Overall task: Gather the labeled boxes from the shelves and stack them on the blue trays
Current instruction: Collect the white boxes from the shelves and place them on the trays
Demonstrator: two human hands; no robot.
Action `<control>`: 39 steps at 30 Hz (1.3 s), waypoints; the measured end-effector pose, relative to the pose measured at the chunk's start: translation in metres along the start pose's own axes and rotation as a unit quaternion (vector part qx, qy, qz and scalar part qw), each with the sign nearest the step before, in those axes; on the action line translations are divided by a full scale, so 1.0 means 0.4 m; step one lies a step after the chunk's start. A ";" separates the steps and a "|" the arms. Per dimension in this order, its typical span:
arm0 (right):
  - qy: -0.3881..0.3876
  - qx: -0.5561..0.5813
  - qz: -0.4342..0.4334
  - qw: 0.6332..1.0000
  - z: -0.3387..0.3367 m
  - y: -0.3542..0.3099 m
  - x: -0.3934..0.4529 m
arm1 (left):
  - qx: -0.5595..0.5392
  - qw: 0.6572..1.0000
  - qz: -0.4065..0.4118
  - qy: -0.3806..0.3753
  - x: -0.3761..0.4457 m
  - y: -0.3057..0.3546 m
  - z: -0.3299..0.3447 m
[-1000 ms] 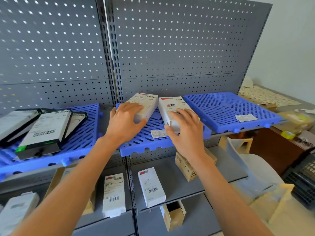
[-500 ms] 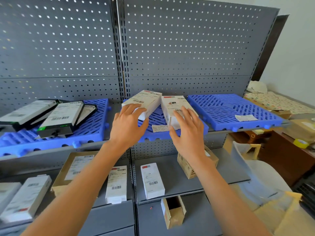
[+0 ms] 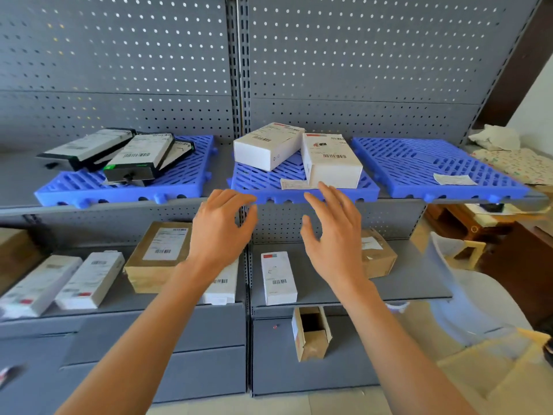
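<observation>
Two white labeled boxes lie on the middle blue tray (image 3: pixel 260 178) on the upper shelf: the left box (image 3: pixel 266 145) and the right box (image 3: pixel 330 160). My left hand (image 3: pixel 221 229) and my right hand (image 3: pixel 335 232) hover below the tray's front edge, fingers spread, holding nothing. The left blue tray (image 3: pixel 185 184) carries three black-and-white boxes (image 3: pixel 137 157). The right blue tray (image 3: pixel 419 166) bears only a paper slip (image 3: pixel 453 179). On the lower shelf lie more white labeled boxes (image 3: pixel 278 277) and a brown labeled parcel (image 3: pixel 160 253).
Grey pegboard backs the shelving. A second brown parcel (image 3: pixel 377 253) sits behind my right hand. An open small carton (image 3: pixel 311 333) stands on the lowest shelf. Right of the shelving are a wooden desk (image 3: pixel 508 250), cloth (image 3: pixel 514 163) and plastic sheeting (image 3: pixel 466 301).
Both hands let go of the two white boxes and drew back and down below the middle tray. The boxes stay on the tray.
</observation>
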State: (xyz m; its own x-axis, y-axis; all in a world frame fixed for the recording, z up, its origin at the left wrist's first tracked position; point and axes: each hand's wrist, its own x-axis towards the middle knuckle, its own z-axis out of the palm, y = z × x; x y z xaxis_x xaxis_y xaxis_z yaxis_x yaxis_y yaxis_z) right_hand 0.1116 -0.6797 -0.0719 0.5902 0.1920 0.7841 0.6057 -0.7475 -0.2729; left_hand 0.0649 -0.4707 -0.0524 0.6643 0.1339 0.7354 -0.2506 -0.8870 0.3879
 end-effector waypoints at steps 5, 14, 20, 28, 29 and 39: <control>-0.024 0.029 0.000 0.999 0.019 -0.006 -0.084 | 0.005 0.997 -0.051 -0.051 -0.094 -0.028 0.006; -0.124 0.033 0.034 0.991 0.122 0.014 -0.221 | 0.039 0.977 -0.136 -0.161 -0.214 -0.092 0.058; -0.174 0.034 0.039 0.983 0.202 0.030 -0.290 | 0.048 0.953 -0.182 -0.236 -0.291 -0.168 0.106; -0.273 0.010 0.092 0.958 0.311 0.062 -0.380 | 0.075 0.925 -0.211 -0.307 -0.383 -0.286 0.192; -0.280 0.004 0.098 0.955 0.326 0.068 -0.391 | 0.081 0.921 -0.212 -0.317 -0.393 -0.304 0.205; -0.411 -0.050 0.147 0.898 0.488 0.134 -0.450 | 0.129 0.889 -0.223 -0.379 -0.430 -0.478 0.349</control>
State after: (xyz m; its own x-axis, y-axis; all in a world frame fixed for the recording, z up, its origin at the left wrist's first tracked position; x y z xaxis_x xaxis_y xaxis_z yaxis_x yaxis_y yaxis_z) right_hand 0.1420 -0.6303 -0.3364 0.9362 0.3515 -0.0012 0.3330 -0.8880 -0.3172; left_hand 0.0969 -0.3857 -0.3309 0.9652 0.2478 -0.0842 0.2616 -0.9050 0.3354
